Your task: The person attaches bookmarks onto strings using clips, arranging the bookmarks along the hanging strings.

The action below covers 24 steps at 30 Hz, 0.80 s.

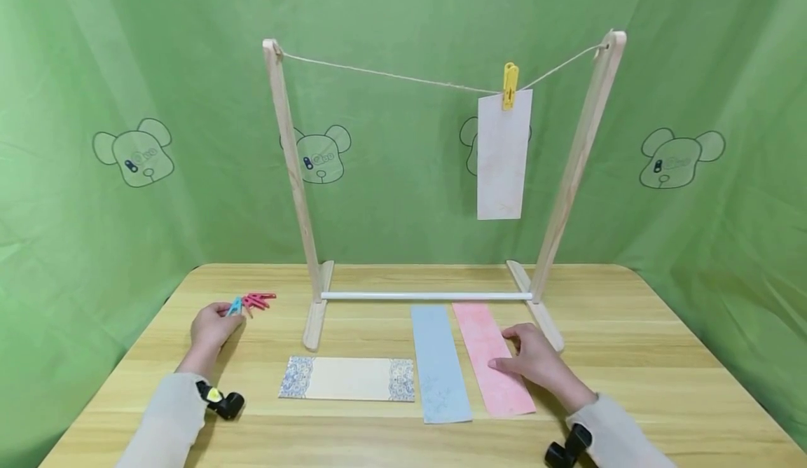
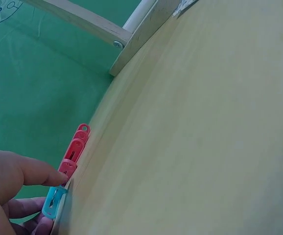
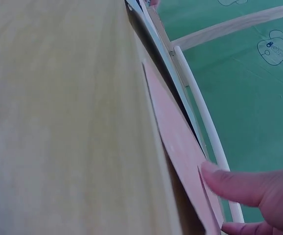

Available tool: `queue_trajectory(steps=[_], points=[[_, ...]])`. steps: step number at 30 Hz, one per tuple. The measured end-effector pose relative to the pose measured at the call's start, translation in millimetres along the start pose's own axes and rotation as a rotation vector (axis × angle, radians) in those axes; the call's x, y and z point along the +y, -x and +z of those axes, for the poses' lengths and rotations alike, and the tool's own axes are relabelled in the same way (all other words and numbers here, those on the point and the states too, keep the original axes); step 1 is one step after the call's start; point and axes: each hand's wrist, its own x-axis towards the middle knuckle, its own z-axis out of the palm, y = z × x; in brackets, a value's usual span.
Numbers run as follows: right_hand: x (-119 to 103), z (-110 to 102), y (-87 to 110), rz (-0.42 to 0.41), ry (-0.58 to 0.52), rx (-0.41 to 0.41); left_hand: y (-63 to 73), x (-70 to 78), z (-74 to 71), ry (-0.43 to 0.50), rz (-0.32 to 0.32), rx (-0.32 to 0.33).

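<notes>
My left hand is at the far left of the table, its fingers around a blue clothespin. Against that clothespin lie red clothespins, the index fingertip close over the nearest one in the left wrist view. On the right, my right hand pinches a pink paper strip at its right edge. Its thumb lies on the strip's face, while the other fingers are at the edge, partly hidden. Beside the pink strip lies a light blue paper strip.
A cream card with blue patterned ends lies left of the blue strip. Behind stands a wooden frame with a white crossbar and a sagging string. A yellow clothespin holds a white paper strip on it.
</notes>
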Motion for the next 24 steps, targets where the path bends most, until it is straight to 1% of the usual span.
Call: queue_trajectory(steps=[3, 10, 16, 20, 24], points=[[-2, 0, -0.1, 0.014, 0.005, 0.002, 0.7, 0.1, -1.0, -0.018, 0.005, 0.004], [-4, -1, 1.6, 0.039, -0.027, -0.005, 2.6, 1.2, -3.7, -0.108, 0.044, -0.007], [-3, -2, 2.4, 0.035, -0.076, -0.035, 1.8, 0.8, -6.4, -0.118, 0.034, -0.037], [-1, -5, 0.9, 0.042, -0.160, -0.084, 0.7, 1.2, -9.5, -0.109, 0.030, -0.041], [5, -9, -1.3, 0.072, -0.277, -0.145, 0.4, 2.5, -13.0, -0.097, 0.013, -0.058]])
